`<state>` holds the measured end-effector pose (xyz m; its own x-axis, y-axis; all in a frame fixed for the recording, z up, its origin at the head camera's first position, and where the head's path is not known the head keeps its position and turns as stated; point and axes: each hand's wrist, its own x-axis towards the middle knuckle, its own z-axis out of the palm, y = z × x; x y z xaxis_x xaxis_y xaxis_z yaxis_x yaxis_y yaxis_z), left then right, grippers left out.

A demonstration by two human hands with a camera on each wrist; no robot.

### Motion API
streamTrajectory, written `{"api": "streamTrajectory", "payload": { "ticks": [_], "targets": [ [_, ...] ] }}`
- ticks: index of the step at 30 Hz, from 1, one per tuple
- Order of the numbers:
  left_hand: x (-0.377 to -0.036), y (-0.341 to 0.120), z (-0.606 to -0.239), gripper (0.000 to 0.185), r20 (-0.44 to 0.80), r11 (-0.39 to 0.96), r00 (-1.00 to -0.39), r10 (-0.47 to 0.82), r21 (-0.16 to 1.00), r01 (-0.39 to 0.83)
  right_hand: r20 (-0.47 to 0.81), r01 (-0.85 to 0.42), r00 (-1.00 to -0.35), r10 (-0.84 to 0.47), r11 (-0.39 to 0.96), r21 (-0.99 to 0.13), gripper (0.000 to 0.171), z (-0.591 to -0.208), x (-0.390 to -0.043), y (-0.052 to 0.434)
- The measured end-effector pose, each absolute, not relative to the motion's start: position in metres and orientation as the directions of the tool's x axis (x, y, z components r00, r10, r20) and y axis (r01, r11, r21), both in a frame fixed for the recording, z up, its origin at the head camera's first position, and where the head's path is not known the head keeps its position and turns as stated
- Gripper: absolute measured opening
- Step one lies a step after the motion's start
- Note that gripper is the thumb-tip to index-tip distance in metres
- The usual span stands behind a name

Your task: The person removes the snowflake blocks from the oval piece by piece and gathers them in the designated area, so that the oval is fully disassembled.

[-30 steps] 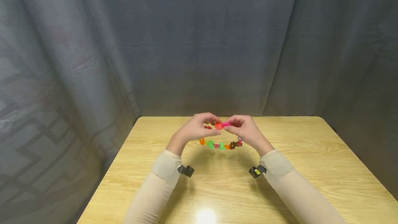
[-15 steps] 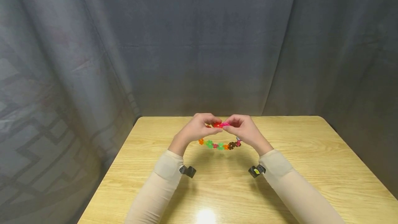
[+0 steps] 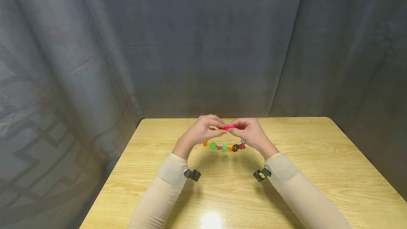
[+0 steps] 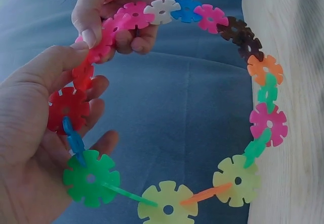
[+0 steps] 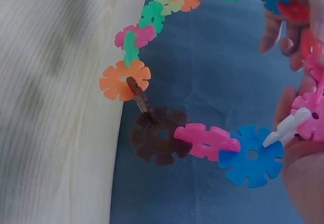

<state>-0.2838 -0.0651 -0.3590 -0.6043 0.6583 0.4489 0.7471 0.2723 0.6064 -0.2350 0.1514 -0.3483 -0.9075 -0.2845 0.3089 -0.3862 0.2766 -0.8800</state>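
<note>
Both hands hold a chain of slotted plastic flower discs above the table. My left hand (image 3: 201, 130) pinches a red disc (image 4: 83, 76) between thumb and fingers. My right hand (image 3: 251, 133) pinches a bright pink disc (image 4: 101, 45) right beside it. Pink and red touch, but thumbs and fingertips partly hide their slots, so I cannot tell whether these interlock. The rest hangs as a ring: another red disc (image 4: 68, 109), a blue disc (image 5: 251, 155), a brown disc (image 5: 159, 136), an orange disc (image 5: 124, 79), and green, yellow and white ones.
The wooden table (image 3: 222, 193) lies below the hands, its far edge just behind them. Grey curtains (image 3: 203, 52) hang behind and at the sides. Each wrist wears a small black camera, one at the left sleeve (image 3: 173, 169).
The red disc has turned from nearly face-on to edge-on against the pink one, and the left fingertips have come slightly closer to the right. The hanging discs have shifted a little left.
</note>
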Motion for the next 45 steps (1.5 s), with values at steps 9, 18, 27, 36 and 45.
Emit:
{"api": "streamTrajectory", "payload": {
  "ticks": [9, 18, 27, 36, 45],
  "targets": [
    [-0.285, -0.068, -0.359, 0.023, 0.45, 0.329, -0.591, 0.67, 0.534, 0.779, 0.324, -0.396, -0.904, -0.278, 0.26, -0.881, 0.01, -0.357, -0.241, 0.151],
    [-0.287, -0.07, -0.36, 0.02, 0.438, 0.352, -0.61, 0.66, 0.537, 0.766, 0.34, -0.396, -0.907, -0.249, 0.228, -0.89, 0.011, -0.383, -0.262, 0.157],
    [-0.293, -0.077, -0.362, 0.035, 0.347, 0.337, -0.781, 0.519, 0.757, 0.56, 0.328, -0.388, -0.913, -0.244, 0.265, -0.883, 0.01, -0.382, -0.259, 0.166],
    [-0.318, -0.101, -0.375, 0.035, 0.304, 0.345, -0.875, 0.378, 0.83, 0.437, 0.3, -0.366, -0.92, -0.251, 0.279, -0.888, 0.011, -0.379, -0.254, 0.169],
    [-0.34, -0.113, -0.431, 0.033, 0.208, 0.484, -0.928, 0.308, 0.806, 0.341, 0.29, -0.36, -0.916, -0.277, 0.247, -0.9, 0.012, -0.377, -0.254, 0.171]
  ]
}}
